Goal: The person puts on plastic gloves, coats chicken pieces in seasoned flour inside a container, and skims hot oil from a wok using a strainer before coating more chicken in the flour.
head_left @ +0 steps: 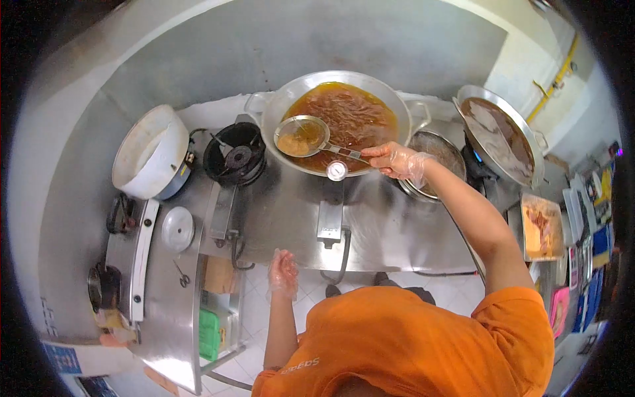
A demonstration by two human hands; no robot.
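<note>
My right hand [395,161], in a clear plastic glove, is closed around the handle of a round mesh skimmer [302,136]. Golden-brown bits lie in the skimmer's mesh, over the left front side of a large two-handled metal wok [278,99]. Brown, rippled oil [354,116] fills the wok. A round dial thermometer [337,171] sits at its front rim, just left of my right hand. Away from the counter, low in front of my body, my gloved left hand [283,272] holds nothing, its fingers loosely bent and a little apart.
Another wok of brown oil [499,135] stands on the right, beside a metal pot [436,155]. Left of the main wok are a black burner [238,155] and a large white pot [152,152]. Scissors [182,274] and a white lid [178,229] lie on the left counter.
</note>
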